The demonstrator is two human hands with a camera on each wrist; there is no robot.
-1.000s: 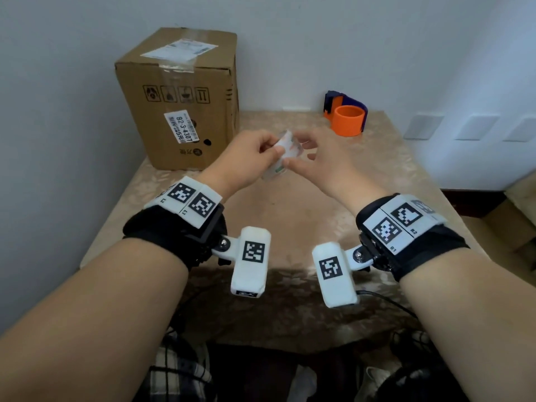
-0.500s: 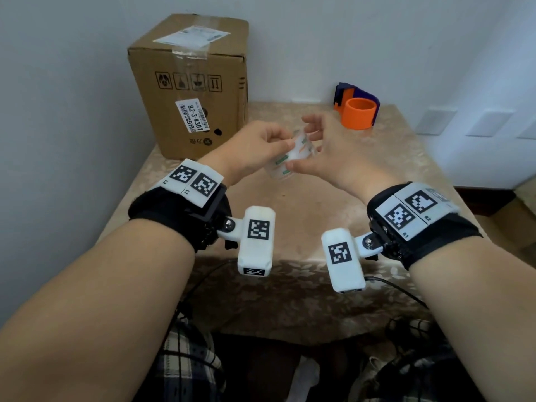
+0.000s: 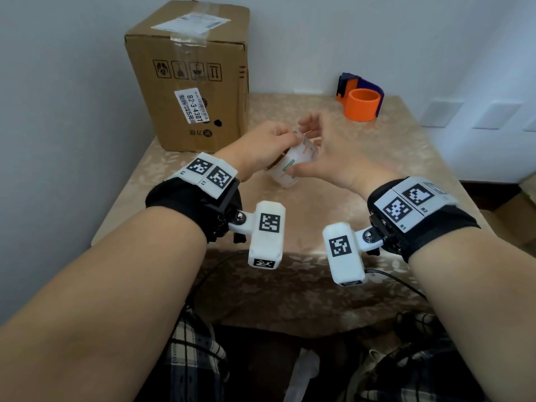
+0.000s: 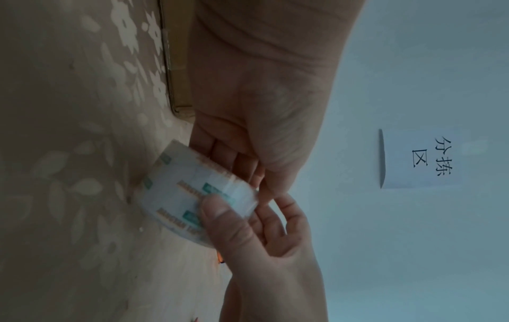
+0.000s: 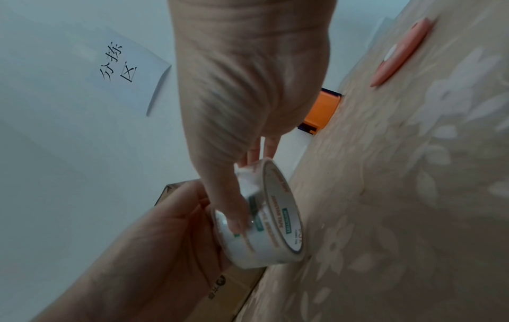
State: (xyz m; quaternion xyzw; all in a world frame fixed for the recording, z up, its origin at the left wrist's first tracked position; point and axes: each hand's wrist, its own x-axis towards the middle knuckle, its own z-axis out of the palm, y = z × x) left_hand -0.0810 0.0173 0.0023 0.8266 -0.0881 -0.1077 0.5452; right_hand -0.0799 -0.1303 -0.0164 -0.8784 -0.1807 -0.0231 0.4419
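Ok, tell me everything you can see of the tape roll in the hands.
The tape roll is a wide ring of glossy, whitish-clear tape printed with repeating green and orange marks. It is tilted, low over the table; contact there is unclear. The left hand grips it from one side; the right hand presses its thumb on the outer wrap.

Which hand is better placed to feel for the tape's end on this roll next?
Right, probably. The left hand grips the tape roll and steadies it; the right hand has its thumb on the outer face, other fingers free.
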